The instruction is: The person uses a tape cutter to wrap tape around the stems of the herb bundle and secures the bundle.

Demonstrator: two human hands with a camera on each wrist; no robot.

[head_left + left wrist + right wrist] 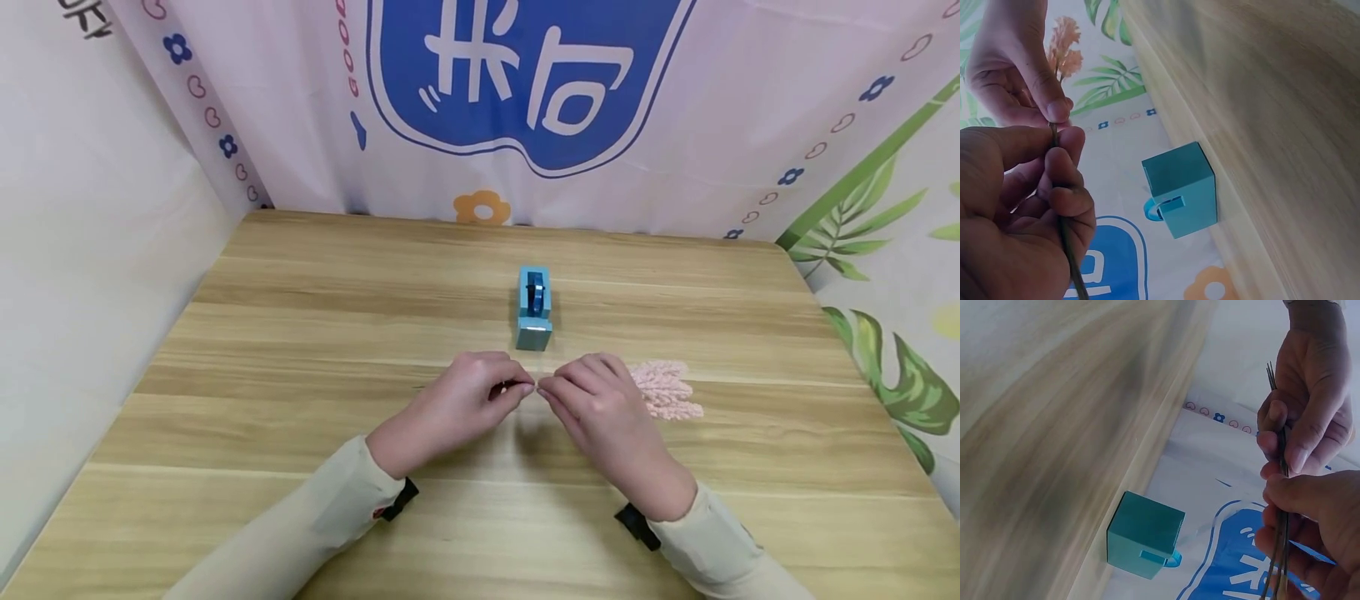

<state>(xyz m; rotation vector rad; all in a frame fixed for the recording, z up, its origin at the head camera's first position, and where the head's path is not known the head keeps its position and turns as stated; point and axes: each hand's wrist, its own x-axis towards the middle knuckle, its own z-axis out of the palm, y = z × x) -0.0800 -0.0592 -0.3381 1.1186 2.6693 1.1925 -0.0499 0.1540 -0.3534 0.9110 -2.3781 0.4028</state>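
My left hand and right hand meet over the middle of the table, fingertips nearly touching. Between them runs a bundle of thin dark stems, pinched by thumb and fingers of each hand. The fluffy pink flower heads stick out beyond the right hand, partly hidden by it in the head view. In the left wrist view the lower stem ends pass under the left palm. A blue tape dispenser with a roll of tape stands just beyond both hands, touched by neither.
The wood-grain table spreads around the hands. A printed white cloth with a blue emblem hangs along its far edge. At the right is a leaf-patterned cloth; a plain white sheet hangs at the left.
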